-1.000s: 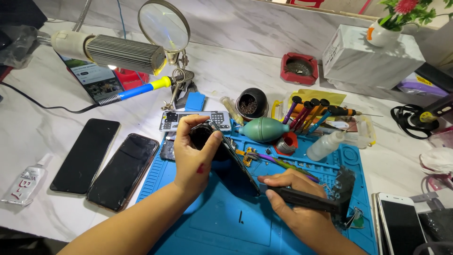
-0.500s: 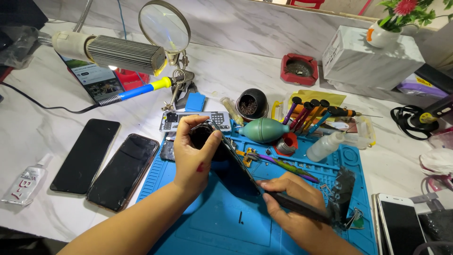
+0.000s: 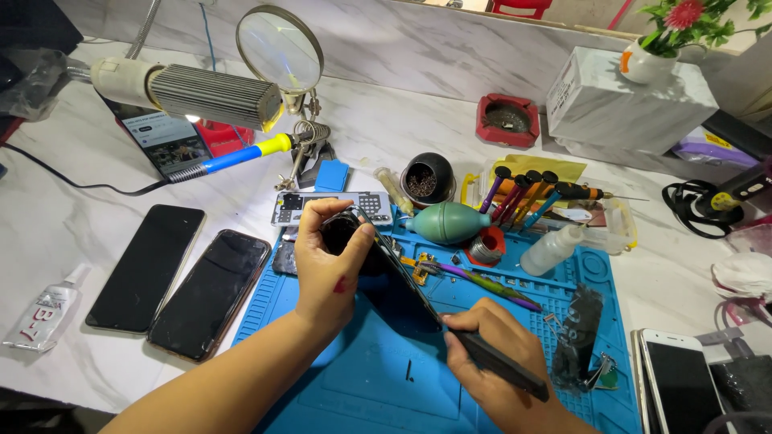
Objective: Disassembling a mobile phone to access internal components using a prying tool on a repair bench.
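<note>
Two bare hands work over a blue repair mat (image 3: 354,378) on a white marble bench (image 3: 72,233). The left hand (image 3: 330,269) closes its grip around the far end of a dark phone (image 3: 402,293), fingers curled over the top edge and thumb against the side, holding it tilted on edge above the middle of the mat. The right hand (image 3: 490,362) grips the near end of the same phone, fingers wrapped tight around it, with a flat dark piece (image 3: 503,366) running out under the fingers toward the right; whether that piece is part of the phone or a separate tool cannot be told.

Left of the mat lie two black phones (image 3: 181,277) side by side, face up, and a small glue tube (image 3: 44,313) sits farther left. Just beyond the hands on the far side rest a green rubber air blower (image 3: 450,223), a round black pot (image 3: 427,178) and a row of screwdrivers (image 3: 523,193) in a yellow holder. A magnifying glass (image 3: 280,50) on a stand rises at the far left, beside a blue-and-yellow soldering iron (image 3: 241,154). Another phone with a white frame (image 3: 683,382) lies at the near right.
</note>
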